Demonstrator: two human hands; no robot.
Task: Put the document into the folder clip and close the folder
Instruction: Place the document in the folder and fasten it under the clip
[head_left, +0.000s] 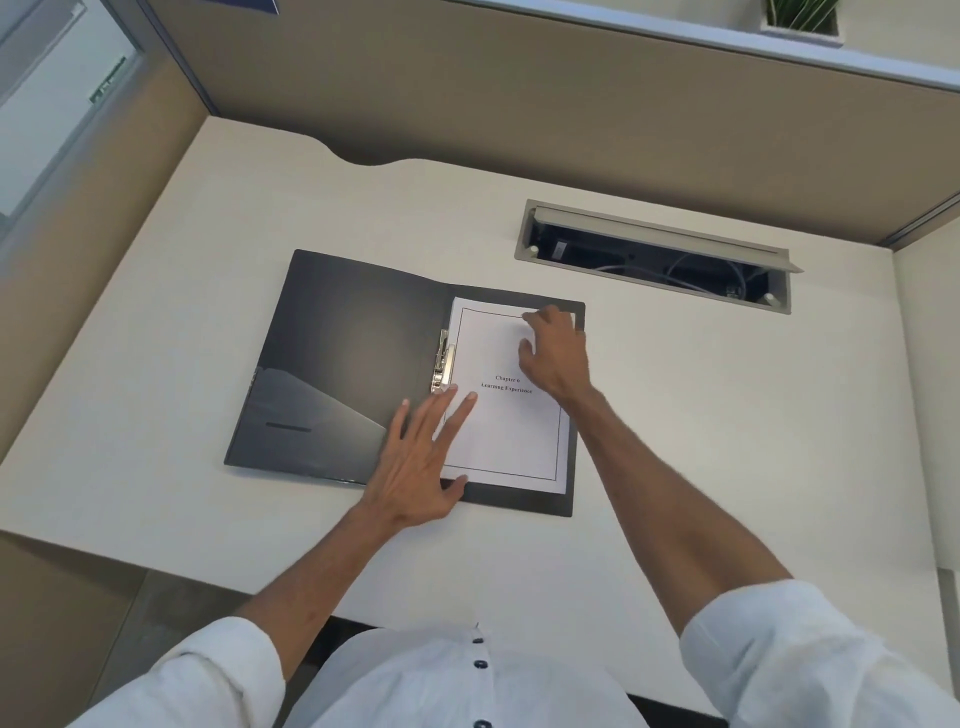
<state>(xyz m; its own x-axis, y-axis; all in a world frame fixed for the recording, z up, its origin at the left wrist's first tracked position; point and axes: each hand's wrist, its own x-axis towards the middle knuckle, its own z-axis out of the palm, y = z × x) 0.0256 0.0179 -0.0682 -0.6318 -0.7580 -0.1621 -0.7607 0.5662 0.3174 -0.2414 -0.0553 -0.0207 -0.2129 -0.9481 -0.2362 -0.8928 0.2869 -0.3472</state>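
A black folder (337, 358) lies open on the desk. A white document (511, 431) with a printed border and a title rests on the folder's right half. Its left edge lies beside the metal clip (442, 364) at the spine. My left hand (421, 467) is spread flat over the document's lower left corner, fingers apart, fingertips near the clip's lower end. My right hand (553, 353) presses with bent fingers on the page's upper right part. Neither hand grips anything.
The desk (675, 415) is pale. An open cable tray (654, 260) with wires sits in the desktop behind the folder on the right. Beige partition walls (467, 93) enclose the desk at the back and sides. A plant pot (800, 21) stands above the partition.
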